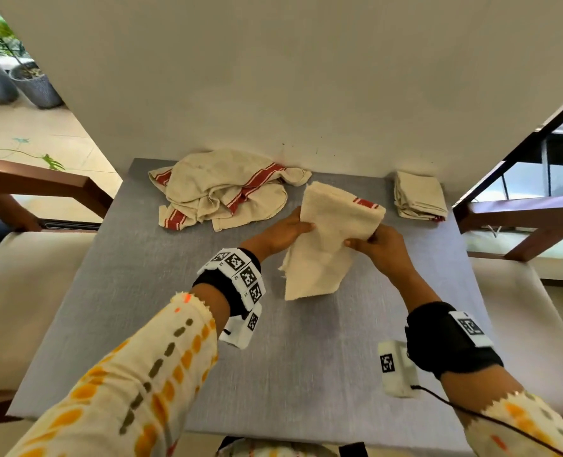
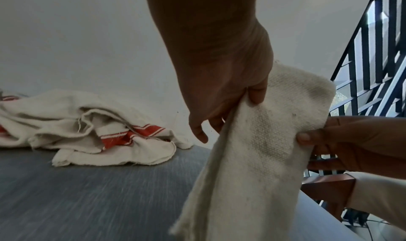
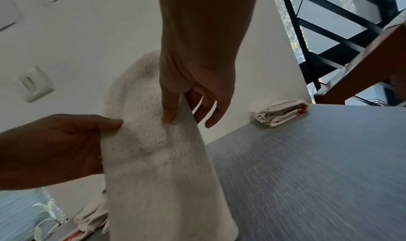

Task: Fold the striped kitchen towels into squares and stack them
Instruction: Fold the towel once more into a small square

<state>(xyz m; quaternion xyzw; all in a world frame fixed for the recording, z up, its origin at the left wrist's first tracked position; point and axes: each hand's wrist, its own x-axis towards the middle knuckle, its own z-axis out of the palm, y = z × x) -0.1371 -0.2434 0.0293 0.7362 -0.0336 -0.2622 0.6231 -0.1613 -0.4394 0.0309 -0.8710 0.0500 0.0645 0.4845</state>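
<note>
A cream towel (image 1: pixel 326 239) with a red stripe at its far corner is held above the grey table (image 1: pixel 174 324), folded into a long strip. My left hand (image 1: pixel 290 230) pinches its left edge and my right hand (image 1: pixel 369 240) pinches its right edge. The left wrist view shows the towel (image 2: pixel 252 149) hanging down from my left hand (image 2: pixel 241 95). In the right wrist view my right hand (image 3: pixel 182 102) pinches the towel (image 3: pixel 158 149) between thumb and fingers. A crumpled heap of striped towels (image 1: pixel 220 189) lies at the back left. A folded towel (image 1: pixel 420 196) sits at the back right.
A white wall (image 1: pixel 290 77) rises right behind the table. Cushioned wooden chairs (image 1: pixel 33 285) stand on both sides. Potted plants (image 1: pixel 19 80) are on the floor far left, and a dark railing (image 2: pixel 369 71) on the right.
</note>
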